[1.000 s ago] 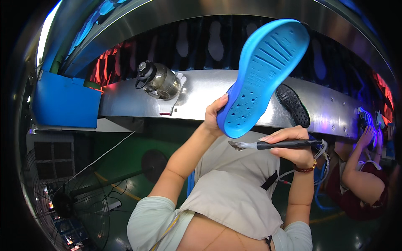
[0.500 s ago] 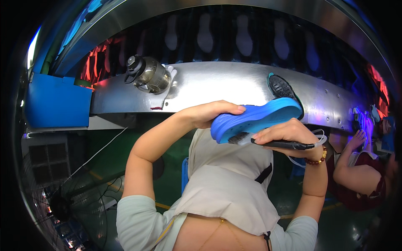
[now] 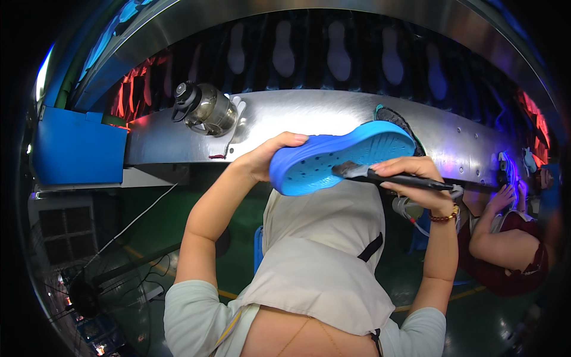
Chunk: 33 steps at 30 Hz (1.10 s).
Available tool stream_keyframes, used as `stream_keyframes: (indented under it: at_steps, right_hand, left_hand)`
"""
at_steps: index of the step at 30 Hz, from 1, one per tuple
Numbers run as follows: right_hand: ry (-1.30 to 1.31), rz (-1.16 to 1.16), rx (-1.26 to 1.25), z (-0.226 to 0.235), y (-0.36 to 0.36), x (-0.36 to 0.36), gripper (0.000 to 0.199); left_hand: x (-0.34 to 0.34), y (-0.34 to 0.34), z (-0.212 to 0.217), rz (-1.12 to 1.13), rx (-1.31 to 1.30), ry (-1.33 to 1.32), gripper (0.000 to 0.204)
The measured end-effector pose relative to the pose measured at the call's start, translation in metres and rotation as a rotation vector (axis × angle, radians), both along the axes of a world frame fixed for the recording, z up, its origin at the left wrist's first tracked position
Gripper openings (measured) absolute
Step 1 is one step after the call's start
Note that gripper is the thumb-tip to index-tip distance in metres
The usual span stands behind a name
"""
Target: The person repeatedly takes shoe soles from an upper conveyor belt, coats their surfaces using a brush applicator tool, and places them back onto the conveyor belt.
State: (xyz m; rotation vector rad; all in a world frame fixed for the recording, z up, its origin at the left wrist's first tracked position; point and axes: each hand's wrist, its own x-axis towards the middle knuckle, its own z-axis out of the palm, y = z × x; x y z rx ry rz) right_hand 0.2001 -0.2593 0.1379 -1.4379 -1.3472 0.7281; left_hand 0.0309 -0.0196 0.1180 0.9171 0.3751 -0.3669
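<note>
Across the upper half of the view, one curved metal counter (image 3: 309, 110) is seen, backed at twelve o'clock by a dark band (image 3: 309, 65), on which at least five pale sole-shaped forms (image 3: 340, 50) can be counted. Near the centre, toward one o'clock, one blue sole (image 3: 342, 152) is held up, tilted, its hollow side turned toward the body. By the left hand (image 3: 260, 159) its heel end is clasped, the grip partly closed, the thumb laid over the upper edge. By the right hand (image 3: 425, 169) one black-handled brush (image 3: 360, 172) is held in a closed grip, its bristles set at the sole's hollow side. One black shoe piece (image 3: 392, 116) is placed on the counter at two o'clock, partly hidden. One dark-lidded see-through jug (image 3: 211, 110) is stood at ten o'clock; its contents cannot be made out. One co-worker (image 3: 508, 238) is seen toward four o'clock.
</note>
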Motion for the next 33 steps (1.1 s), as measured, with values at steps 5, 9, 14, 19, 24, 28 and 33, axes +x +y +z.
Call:
stream_keyframes:
  at_steps: [5,9,14,19,24,28,33]
  right_hand:
    - [0.046,0.068,-0.053,0.001,-0.009,-0.001,0.02]
    - [0.2,-0.199,-0.126,-0.001,-0.008,-0.002,0.021]
    - [0.058,-0.049,0.06,0.005,-0.007,-0.011,0.02]
    - [0.198,-0.299,0.059,-0.018,0.025,-0.028,0.017]
    - [0.331,-0.406,-0.116,-0.05,0.044,-0.027,0.015]
    - [-0.134,-0.33,0.158,-0.05,0.044,-0.053,0.012]
    - [-0.151,0.099,0.088,-0.012,0.029,-0.049,0.016]
  left_hand:
    - [-0.013,0.022,-0.001,0.114,0.009,-0.059,0.056]
    - [-0.011,0.022,0.002,0.152,0.001,-0.118,0.054]
    - [-0.017,0.039,-0.004,0.275,-0.222,-0.162,0.059]
    - [0.034,-0.016,-0.068,0.377,-0.637,-0.407,0.088]
    - [0.04,-0.048,-0.093,0.414,-0.426,-0.163,0.092]
    - [0.045,-0.043,-0.091,0.507,-0.365,-0.195,0.088]
    - [0.029,-0.028,-0.071,0.528,-0.378,-0.348,0.086]
